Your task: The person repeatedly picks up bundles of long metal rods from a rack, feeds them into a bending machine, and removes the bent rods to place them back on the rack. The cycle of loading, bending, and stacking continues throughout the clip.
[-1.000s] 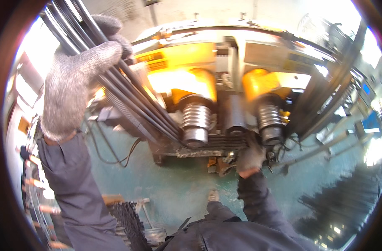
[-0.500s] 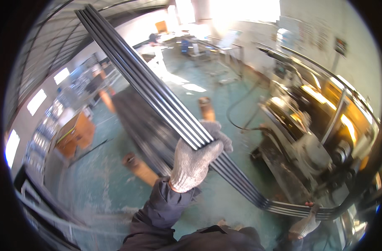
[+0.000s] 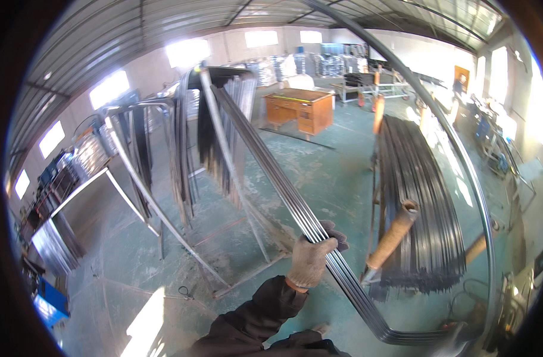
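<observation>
My left hand [image 3: 312,260], in a grey knit glove, is closed around a bundle of dark, shiny bent metal tubes [image 3: 283,193]. The bundle slopes from upper left to lower right and bends sharply near the lower edge. At the lower right my right hand [image 3: 456,336] is small and blurred, wrapped at the bent stretch of the bundle. Past it a long tube leg [image 3: 471,160] sweeps up and over along the right side. The far end of the bundle overlaps a rack hung with similar bent tubes [image 3: 211,119].
Metal rack frames [image 3: 137,178] with hanging tubes stand at left. To the right, a stack of dark tubes [image 3: 423,208] lies beside brown cylindrical posts [image 3: 393,241]. A wooden desk [image 3: 299,110] stands farther back. A blue box [image 3: 50,300] is at far left.
My view has swung left, bringing the racks and desk into the middle. The bundle has come along in my hands, and the machine on the right has mostly left the picture.
</observation>
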Available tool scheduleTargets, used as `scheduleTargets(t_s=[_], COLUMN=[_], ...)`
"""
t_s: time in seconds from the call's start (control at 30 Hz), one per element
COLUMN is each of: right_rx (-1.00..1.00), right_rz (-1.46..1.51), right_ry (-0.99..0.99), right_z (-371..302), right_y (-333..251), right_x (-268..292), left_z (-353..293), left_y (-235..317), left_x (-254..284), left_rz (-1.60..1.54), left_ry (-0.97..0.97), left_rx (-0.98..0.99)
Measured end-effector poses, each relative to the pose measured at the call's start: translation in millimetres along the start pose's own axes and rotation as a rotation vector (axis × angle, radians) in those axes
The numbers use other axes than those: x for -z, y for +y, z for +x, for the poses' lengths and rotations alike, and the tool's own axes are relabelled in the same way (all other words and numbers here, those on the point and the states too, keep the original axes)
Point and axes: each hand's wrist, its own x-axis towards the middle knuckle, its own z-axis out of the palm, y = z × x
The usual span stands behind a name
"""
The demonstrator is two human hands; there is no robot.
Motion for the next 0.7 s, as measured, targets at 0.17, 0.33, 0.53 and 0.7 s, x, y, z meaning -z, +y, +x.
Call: scheduleTargets(t_s=[0.17,0.33,0.53,0.7], right_rx=[0.413,0.567,0.847,1.099], right_rz=[-0.488,-0.605,-0.458,-0.258], right_ry=[-0.140,-0.317,-0.615,-1.033], right_z=[-22.9,-50.2,-163.8,-306.2], right_y=[61.9,119.2,156.0,153.9], right_x=[-137.5,-304.2,-580.4,-812.1], left_z=[33.0,91.9,168.3,231.5], left_y=[67.3,146.1,266.4,345.6], left_x=[92.8,195.9,320.6,405.7], left_rz=[-0.061,-0.186,-0.316,-0.540], left_ry=[0.205,0.292,0.287,0.265], left_rx=[-0.168,-0.323,-0.544,-0.637])
